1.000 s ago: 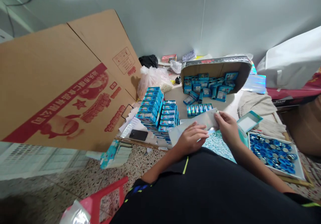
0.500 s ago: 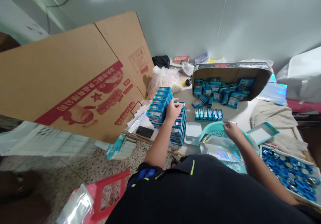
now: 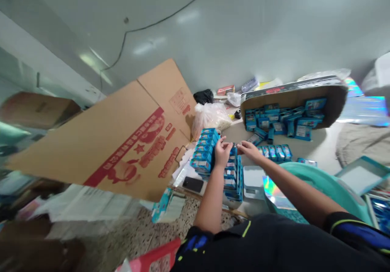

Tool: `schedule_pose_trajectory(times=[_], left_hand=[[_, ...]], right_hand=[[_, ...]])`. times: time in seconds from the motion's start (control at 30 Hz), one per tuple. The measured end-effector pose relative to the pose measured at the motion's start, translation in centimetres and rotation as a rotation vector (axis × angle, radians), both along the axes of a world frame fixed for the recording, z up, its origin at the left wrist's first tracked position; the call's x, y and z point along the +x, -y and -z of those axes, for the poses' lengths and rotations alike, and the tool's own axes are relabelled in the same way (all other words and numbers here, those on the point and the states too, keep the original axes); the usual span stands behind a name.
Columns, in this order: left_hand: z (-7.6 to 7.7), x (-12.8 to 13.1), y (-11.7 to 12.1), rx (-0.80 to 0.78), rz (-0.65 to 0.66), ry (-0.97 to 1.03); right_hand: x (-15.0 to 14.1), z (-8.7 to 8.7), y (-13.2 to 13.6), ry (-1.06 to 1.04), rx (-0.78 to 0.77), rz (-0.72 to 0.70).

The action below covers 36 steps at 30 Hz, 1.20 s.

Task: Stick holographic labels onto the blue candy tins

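My left hand (image 3: 223, 153) is at the far end of a stack of small blue boxes (image 3: 231, 175), its thumb and finger pinched together. Just right of it, my right hand (image 3: 250, 150) also pinches, fingertips almost meeting those of the left. Whatever small thing lies between them is too small to name. A taller stack of blue boxes (image 3: 204, 152) with round rings on their faces rises directly left of my left hand. Beyond my right wrist sits a row of shiny-fronted blue boxes (image 3: 278, 153).
A tipped carton (image 3: 294, 86) holds many loose blue boxes. Near my right forearm are a turquoise basin (image 3: 323, 174) and a white scale (image 3: 253, 178). A phone (image 3: 193, 184) lies at the table edge. A big cardboard sheet (image 3: 128, 138) leans at left.
My right hand has left the basin and moved left to meet my left hand over the stack. The view has swung left, and the left hand remains by the boxes.
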<state>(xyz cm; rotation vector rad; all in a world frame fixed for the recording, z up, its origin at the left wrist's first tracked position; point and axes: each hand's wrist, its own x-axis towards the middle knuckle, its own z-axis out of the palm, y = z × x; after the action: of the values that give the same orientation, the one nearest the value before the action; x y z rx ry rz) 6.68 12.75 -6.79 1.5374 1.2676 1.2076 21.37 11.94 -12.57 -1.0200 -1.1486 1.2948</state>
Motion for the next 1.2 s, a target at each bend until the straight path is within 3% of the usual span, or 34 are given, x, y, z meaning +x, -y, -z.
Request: schedule_pose_trajectory(times=[0.17,0.47,0.7,1.2], left_hand=[[0.0,0.1,-0.9,0.094,-0.046,-0.016],[1.4,-0.1,-1.3,0.136,-0.096,-0.219],[1.2,0.1,-0.8,0.180,-0.102,-0.324],[0.9,0.5,-0.2,0.154,-0.135,-0.423]], right_hand=[[0.0,-0.3,-0.5,-0.028,0.021,0.060],[-0.4,1.3,0.1,0.036,-0.047,0.087],[-1.1,1.7,0.4,0.147,-0.050,0.092],[-2.0,2.5,1.1,0.098,-0.020,0.092]])
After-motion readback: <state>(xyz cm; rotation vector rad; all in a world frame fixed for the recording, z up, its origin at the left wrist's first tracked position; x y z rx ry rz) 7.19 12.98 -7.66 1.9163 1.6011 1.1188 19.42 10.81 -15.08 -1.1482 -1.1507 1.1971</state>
